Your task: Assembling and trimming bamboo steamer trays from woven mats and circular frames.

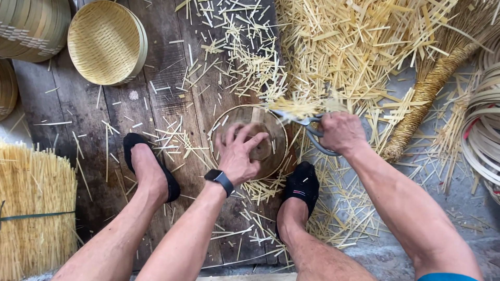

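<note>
Basket [271, 151] under left hand [238, 153] — prob. pressed

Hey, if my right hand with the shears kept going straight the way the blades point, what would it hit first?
The right hand aims the shears left and slightly up. They would first meet the strip ends sticking off the round tray's rim, probably; blur hides the blade tips.

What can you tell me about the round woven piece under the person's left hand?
The round woven piece is a shallow, circular bamboo tray or lid with a thin bent rim, pale tan, lying flat on the dark wooden boards between the person's feet. The left hand presses down on its middle, fingers spread. At its upper right edge, thin strips stick out, and the scissors in the right hand meet them there. Cut bamboo slivers lie all round it.
</note>
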